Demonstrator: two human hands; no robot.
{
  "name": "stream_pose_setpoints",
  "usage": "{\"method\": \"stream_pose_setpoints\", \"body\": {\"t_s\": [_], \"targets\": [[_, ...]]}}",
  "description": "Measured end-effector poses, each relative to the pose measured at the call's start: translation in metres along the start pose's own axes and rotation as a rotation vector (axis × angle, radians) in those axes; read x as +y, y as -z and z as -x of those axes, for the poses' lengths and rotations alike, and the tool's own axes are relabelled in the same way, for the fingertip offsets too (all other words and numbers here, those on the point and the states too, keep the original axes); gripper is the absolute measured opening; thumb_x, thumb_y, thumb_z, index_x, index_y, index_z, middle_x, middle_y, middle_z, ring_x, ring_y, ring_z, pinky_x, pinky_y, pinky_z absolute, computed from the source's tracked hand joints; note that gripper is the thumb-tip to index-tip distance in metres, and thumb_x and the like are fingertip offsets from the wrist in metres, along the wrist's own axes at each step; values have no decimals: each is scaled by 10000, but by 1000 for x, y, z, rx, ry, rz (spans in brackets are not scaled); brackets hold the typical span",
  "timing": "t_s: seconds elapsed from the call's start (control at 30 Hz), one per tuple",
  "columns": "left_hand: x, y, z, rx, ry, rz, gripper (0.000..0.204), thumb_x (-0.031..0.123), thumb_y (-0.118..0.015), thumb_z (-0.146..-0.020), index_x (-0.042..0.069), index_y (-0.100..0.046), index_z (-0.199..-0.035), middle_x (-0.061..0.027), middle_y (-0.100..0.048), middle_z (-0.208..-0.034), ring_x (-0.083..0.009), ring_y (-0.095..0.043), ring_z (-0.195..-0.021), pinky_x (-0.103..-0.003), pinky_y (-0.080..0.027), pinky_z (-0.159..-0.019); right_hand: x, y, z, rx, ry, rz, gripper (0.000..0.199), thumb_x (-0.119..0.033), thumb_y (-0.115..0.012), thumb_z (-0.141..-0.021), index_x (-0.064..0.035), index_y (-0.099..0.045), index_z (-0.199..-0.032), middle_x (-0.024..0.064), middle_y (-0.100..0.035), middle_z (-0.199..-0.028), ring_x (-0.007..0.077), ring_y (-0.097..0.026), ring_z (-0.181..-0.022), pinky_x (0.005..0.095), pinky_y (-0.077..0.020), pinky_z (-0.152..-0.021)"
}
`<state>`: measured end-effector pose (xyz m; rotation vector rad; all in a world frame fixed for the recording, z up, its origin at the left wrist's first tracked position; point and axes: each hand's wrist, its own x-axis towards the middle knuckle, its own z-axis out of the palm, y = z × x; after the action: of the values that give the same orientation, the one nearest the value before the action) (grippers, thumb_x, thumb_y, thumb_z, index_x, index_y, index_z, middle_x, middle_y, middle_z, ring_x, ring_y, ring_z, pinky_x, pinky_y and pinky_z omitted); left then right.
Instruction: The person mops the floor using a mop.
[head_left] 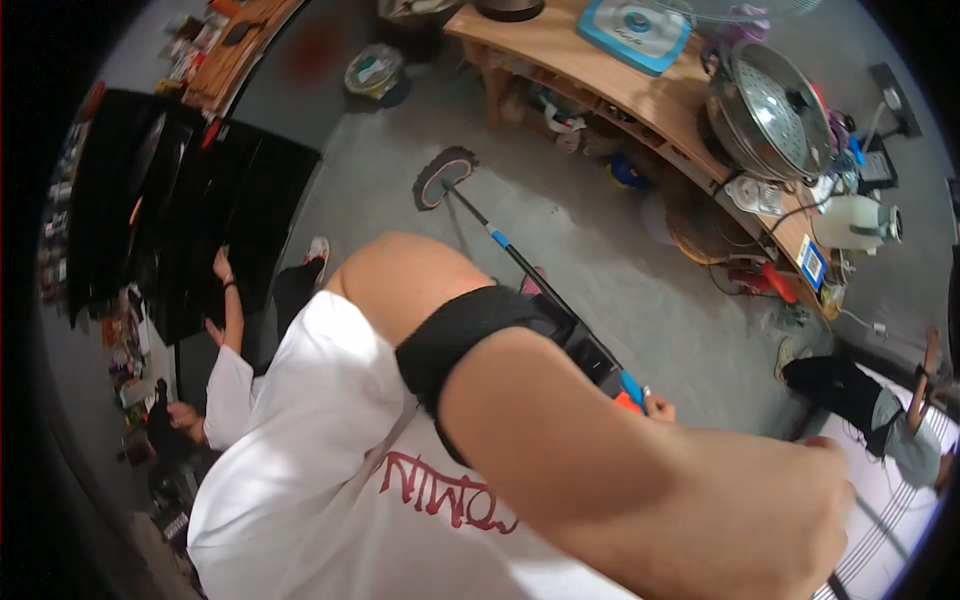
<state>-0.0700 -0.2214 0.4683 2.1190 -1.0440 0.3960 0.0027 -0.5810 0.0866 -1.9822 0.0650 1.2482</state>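
Observation:
A mop with an oval, dark-fringed head rests on the grey floor ahead. Its dark handle, with blue sections, slants down to the right toward me. My right hand is closed around the handle by the lower blue grip; my other arm hides most of its arm. Across the foreground stretches my left arm, with a black band around it. At the lower right, very near the camera, my left hand is closed over the upper handle. A short dark piece of the handle shows below it, and its fingers are partly hidden.
A wooden bench along the right bears a blue-white scale, a steamer pot and a white jug. Black cabinets and a person in white are left. Another person is right. A bucket stands behind the mop.

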Motion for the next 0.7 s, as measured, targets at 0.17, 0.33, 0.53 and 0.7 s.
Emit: {"method": "stream_pose_setpoints", "body": {"t_s": [0.17,0.33,0.53,0.7], "targets": [[5,15,20,46,-72,-229,105,93,-555,-613,50,-468,-654,-34,-475,-623,-159,-501,-567,-271,-427,-465,5,-49,-6,229,97,-7,330,-256,-459,-859,30,-621,-887,109,-597,-603,112,-489,-374,252,-376,-330],[-3,19,69,289,-215,-966,98,68,-517,-634,62,-445,-699,-44,-474,-646,-155,-500,-569,-260,-451,-492,-77,-66,-30,224,235,261,348,-273,-450,-857,24,-625,-903,104,-593,-582,120,-501,-381,254,-385,-346],[6,16,124,576,-196,-1681,150,5,-460,-635,80,-400,-751,-59,-476,-674,-146,-512,-575,-239,-494,-529,-168,-125,-79,-32,460,533,339,-254,-441,-850,29,-614,-922,116,-574,-528,161,-543,-394,294,-425,-389],[51,39,165,774,160,-1444,203,45,-530,-694,77,-389,-837,-60,-478,-674,-138,-514,-590,-238,-507,-528,-226,-240,-113,-190,641,568,299,-196,-463,-846,68,-583,-917,98,-558,-543,146,-560,-421,264,-423,-353]]}}
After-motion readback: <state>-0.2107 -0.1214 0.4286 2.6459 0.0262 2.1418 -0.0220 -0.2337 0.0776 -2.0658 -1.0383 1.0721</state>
